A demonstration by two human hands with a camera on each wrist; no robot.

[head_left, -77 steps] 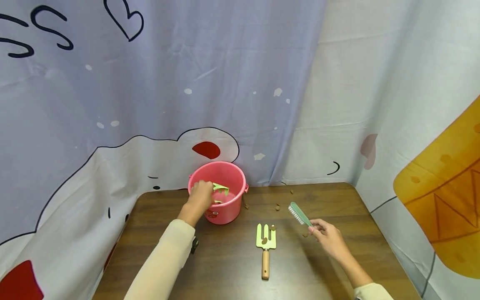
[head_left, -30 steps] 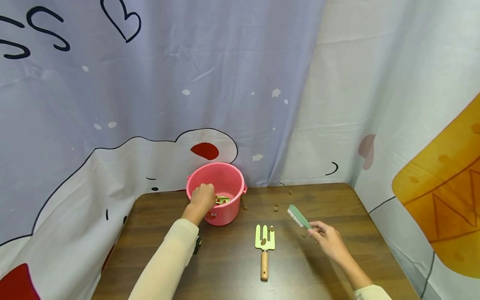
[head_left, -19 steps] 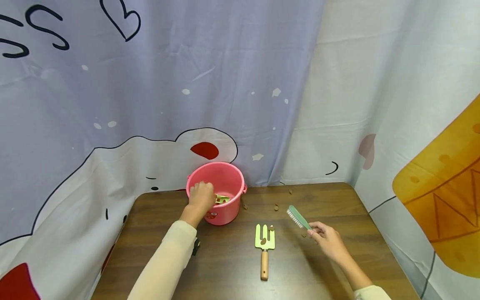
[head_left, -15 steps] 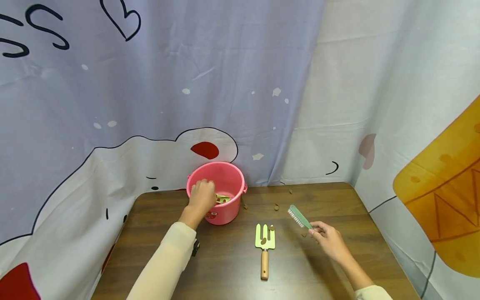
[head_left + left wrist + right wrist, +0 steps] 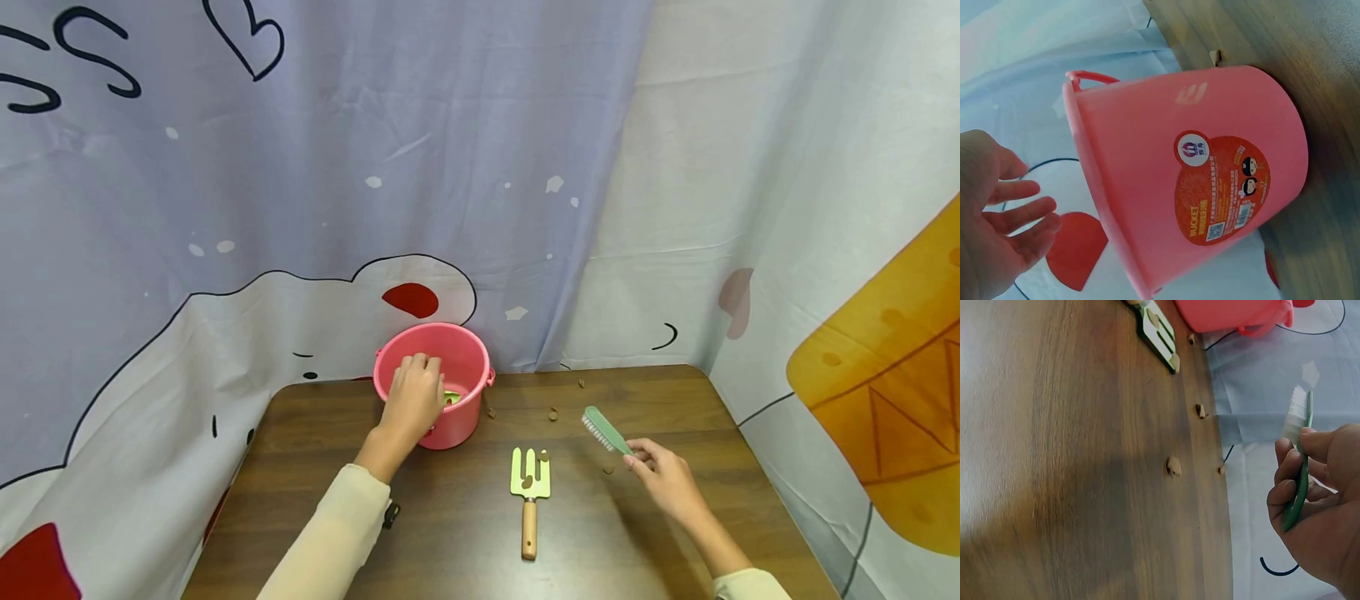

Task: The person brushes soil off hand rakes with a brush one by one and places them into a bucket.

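Over the near left rim of the pink bucket is my left hand, with fingers loosely bent. In the left wrist view this hand holds nothing and is apart from the bucket wall. A light-green tool lies inside the bucket, mostly hidden by the hand. My right hand pinches a green brush with white bristles, held above the table. Between the hands lies a hand fork with green tines and a wooden handle; brown bits rest on its tines.
Several small brown pieces, such as one below the brush, are scattered on the wooden table. A patterned curtain hangs close behind the table. The bucket stands near the back edge.
My left hand first lowered a green rake-like tool into the bucket. Since then it has let go, its fingers have loosened and it has turned slightly right. The brush has shifted slightly right.
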